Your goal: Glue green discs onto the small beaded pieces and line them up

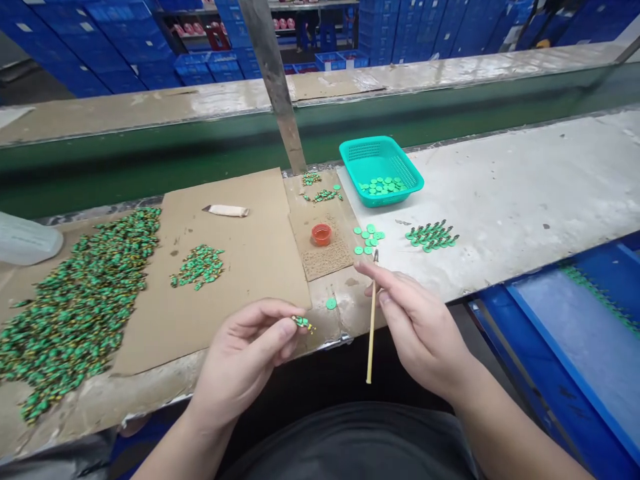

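My left hand (250, 350) is closed in a pinch on a tiny green and yellow part (302, 323) over the bench's front edge. My right hand (413, 320) grips a thin wooden stick (371, 327) that points up, its dark tip near a few loose green discs (369, 238). One green disc (331, 303) lies on the bench between my hands. A small orange cap (321, 234) sits on a cardboard piece just beyond.
A big heap of green and yellow parts (80, 300) covers the left of the bench, a smaller heap (199, 265) lies on the cardboard sheet (240, 267). A teal basket (381, 170) holds green discs. Assembled pieces (433, 235) lie in a row at right. A blue crate (575, 333) stands at lower right.
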Demonstrator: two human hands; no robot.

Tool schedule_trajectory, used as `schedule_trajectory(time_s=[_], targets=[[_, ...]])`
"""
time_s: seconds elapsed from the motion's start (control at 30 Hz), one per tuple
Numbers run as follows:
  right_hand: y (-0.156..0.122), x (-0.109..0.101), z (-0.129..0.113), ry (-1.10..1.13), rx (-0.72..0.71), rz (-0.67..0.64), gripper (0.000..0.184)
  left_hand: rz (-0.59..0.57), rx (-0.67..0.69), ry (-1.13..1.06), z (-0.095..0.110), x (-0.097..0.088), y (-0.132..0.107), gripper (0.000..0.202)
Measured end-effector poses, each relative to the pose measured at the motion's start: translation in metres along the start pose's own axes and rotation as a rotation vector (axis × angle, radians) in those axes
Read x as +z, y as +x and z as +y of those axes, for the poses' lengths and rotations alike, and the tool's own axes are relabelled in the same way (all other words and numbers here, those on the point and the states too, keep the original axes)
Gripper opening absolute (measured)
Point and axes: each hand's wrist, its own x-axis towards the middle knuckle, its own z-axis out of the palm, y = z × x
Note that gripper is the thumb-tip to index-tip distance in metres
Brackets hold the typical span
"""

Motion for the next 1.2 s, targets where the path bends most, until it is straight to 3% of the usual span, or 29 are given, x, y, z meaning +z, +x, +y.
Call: schedule_trajectory(time_s=[0.17,0.3,0.37,0.57,0.83,1.2], targets=[[0.013,-0.004,0.005,0.08,0.053,0.122,0.022,-0.005,0.138,0.269,0.006,0.0,0.016,0.022],[0.022,0.003,0.011,0.254,0.045,0.239,0.028,-0.013,0.316,0.544,0.002,0.005,0.025,0.011],[0.025,0.006,0.016,0.21,0.016,0.194,0.034,-0.039,0.371,0.638,-0.003,0.007,0.026,0.013],[0.019,0.009,0.031,0.044,-0.002,-0.001,0.006,-0.047,0.382,0.734,-0.017,0.006,0.025,0.012],[0.008,0.015,0.04,0.111,0.1,0.015,0.003,-0.039,0.361,0.778,-0.015,0.011,0.024,0.011],[0.007,0.011,0.039,0.071,0.074,-0.012,0.007,-0.055,0.423,0.831,-0.015,0.015,0.024,0.009]])
